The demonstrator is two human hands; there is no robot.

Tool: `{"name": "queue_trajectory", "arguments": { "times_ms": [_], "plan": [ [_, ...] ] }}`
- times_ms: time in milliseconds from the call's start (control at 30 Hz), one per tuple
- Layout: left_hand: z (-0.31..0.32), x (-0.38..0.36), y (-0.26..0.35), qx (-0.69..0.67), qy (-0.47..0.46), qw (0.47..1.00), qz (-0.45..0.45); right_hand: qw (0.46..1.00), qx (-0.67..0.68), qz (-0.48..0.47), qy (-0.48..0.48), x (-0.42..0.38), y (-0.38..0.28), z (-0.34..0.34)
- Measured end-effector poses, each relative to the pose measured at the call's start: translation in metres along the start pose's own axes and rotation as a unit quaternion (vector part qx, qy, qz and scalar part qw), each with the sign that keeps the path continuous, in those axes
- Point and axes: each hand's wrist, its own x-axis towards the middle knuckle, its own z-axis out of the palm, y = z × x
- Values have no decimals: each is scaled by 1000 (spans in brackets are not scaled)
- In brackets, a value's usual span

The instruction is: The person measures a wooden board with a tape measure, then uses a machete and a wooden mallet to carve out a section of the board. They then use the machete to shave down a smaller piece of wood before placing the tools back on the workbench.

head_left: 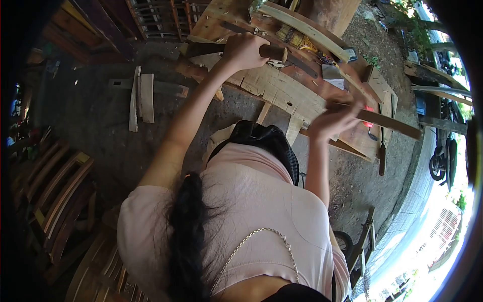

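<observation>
My left hand [246, 52] is closed around a tool with a round wooden handle [275, 53]. A dark, wider part of it [204, 49] sticks out on the other side of the fist, over the edge of the workbench [329, 83]. My right hand [336, 120], smeared by motion, is wrapped about a long flat wooden bar [392, 123] that points to the right. Between the hands lies a pale wooden board [282, 90] with several cuts along its edge and a small dark hole. A dark metal strip [304, 66] rests behind it.
Curved wooden pieces [307, 30], a yellow-handled brush [297, 40] and wood chips lie on the bench. A wooden-handled tool [382, 158] sits at its right end. Two pale wood strips [143, 98] are on the floor at left. Stacked wooden frames [60, 186] stand lower left.
</observation>
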Motion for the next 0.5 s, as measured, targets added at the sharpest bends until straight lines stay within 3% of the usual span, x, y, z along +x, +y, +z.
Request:
{"name": "queue_trajectory", "arguments": {
  "times_ms": [33, 67, 100, 267, 367, 433, 467, 500],
  "plan": [
    [-1, 1, 0, 3, 4, 1000, 0, 998, -24, 40, -53, -25, 20, 5],
    [-3, 2, -2, 5, 5, 1000, 1, 966, -71, 175, -175, -47, 22, 14],
    [-6, 3, -7, 9, 7, 1000, -23, 900, -115, 305, -290, -63, 21, 18],
    [-14, 1, -41, 34, 31, 996, -73, 957, -69, 198, -200, -22, 4, 24],
    [-18, -4, -48, 41, 42, 996, -69, 993, 44, 93, -65, -2, 4, 44],
    [-17, -3, -51, 42, 39, 997, -58, 988, 105, 105, -48, -23, 14, 66],
    [-19, -3, -48, 43, 38, 997, -57, 988, 15, 108, -113, -36, 52, 59],
    [-23, -2, -43, 60, 33, 995, -71, 937, 1, 251, -241, -52, 31, 65]
  ]
}}
